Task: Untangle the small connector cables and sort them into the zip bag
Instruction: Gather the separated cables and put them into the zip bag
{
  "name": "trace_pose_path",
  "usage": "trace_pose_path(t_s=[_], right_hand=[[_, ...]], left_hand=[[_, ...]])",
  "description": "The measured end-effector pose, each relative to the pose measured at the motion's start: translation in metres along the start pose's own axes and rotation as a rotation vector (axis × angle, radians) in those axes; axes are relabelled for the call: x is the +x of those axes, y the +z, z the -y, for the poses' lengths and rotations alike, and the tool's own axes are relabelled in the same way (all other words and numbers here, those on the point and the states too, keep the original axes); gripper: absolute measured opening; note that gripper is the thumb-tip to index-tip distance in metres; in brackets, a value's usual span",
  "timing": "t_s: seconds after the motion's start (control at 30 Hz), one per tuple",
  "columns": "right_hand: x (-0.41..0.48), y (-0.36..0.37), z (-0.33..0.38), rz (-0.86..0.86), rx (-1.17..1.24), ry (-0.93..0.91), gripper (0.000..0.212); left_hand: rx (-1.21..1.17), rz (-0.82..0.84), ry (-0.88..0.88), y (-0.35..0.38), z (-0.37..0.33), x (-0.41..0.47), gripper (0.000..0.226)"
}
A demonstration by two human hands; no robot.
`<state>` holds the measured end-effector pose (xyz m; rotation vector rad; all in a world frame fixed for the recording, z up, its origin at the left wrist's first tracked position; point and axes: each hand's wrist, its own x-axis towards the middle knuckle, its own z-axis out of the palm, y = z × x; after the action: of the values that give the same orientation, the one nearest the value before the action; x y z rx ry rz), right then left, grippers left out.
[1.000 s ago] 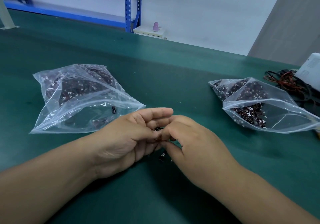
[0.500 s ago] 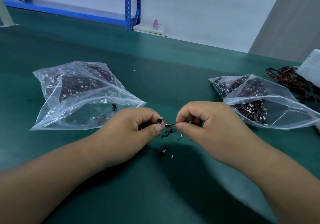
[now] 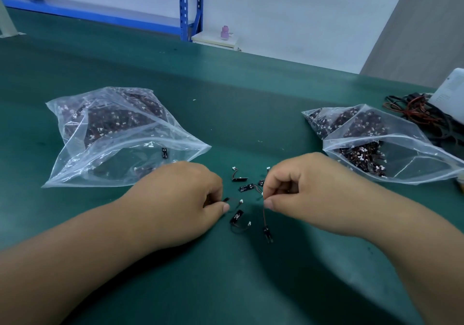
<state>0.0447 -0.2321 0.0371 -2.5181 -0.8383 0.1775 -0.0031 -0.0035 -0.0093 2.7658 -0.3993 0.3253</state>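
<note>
My left hand (image 3: 187, 198) pinches the end of a small connector cable (image 3: 234, 202) with a white plug. My right hand (image 3: 300, 190) pinches another connector cable (image 3: 265, 224), which hangs down to a black two-pin part touching the mat. Several loose cables (image 3: 241, 181) with black boards lie between the hands. A clear zip bag (image 3: 118, 136) full of cables lies left of my left hand. A second zip bag (image 3: 376, 146) with cables lies to the right, its mouth facing me.
The work surface is a green mat (image 3: 226, 98). A tangle of red and black wires (image 3: 419, 113) and a white device (image 3: 449, 93) sit at the far right. Blue shelving (image 3: 190, 5) stands behind the table's far edge.
My hands have moved apart. The clump they held together has separated into single cables, and several now lie on the mat between them.
</note>
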Motion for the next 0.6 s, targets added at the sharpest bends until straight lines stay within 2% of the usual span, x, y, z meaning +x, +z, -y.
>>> trace_pose_path(t_s=[0.13, 0.2, 0.27, 0.37, 0.5, 0.6], right_hand=[[0.004, 0.012, -0.002, -0.030, -0.123, 0.066, 0.009], [0.006, 0.016, -0.004, -0.059, -0.157, 0.085, 0.012], [0.006, 0.020, -0.007, -0.068, -0.185, 0.098, 0.015], [0.007, 0.023, -0.012, -0.098, -0.176, 0.096, 0.015], [0.015, 0.024, -0.027, -0.308, -0.017, 0.094, 0.010], [0.018, 0.027, -0.040, -0.507, 0.090, 0.105, 0.015]], left_hand=[[0.106, 0.038, -0.027, -0.007, -0.002, -0.002, 0.036], [0.161, -0.022, -0.042, -0.013, -0.003, -0.001, 0.036], [0.245, -0.104, -0.114, -0.019, 0.002, 0.001, 0.035], [0.345, -0.102, -0.283, -0.023, 0.023, 0.009, 0.026], [0.407, -0.058, -0.320, -0.018, 0.046, 0.012, 0.014], [0.378, -0.074, -0.336, -0.016, 0.060, 0.017, 0.016]])
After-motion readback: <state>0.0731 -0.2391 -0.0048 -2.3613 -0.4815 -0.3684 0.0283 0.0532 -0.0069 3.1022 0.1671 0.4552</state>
